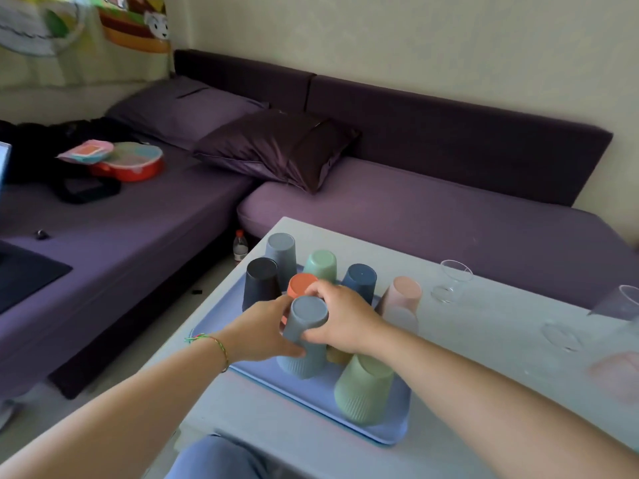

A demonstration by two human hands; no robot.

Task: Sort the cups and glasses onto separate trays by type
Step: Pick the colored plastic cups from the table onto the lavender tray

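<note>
We are gripping the upturned grey cup with both hands' fingers closed around its ribbed wall; it is looking light, stiff, unbreakable.

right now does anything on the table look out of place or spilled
Nothing spilled. The pink cup stands upside down just off the blue tray, near the clear glasses rather than with the other cups.

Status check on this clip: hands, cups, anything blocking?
Left hand and right hand both clasp the upside-down grey-blue cup over the blue tray. Clear glass stands off-tray. Orange cup crowds close behind.
</note>
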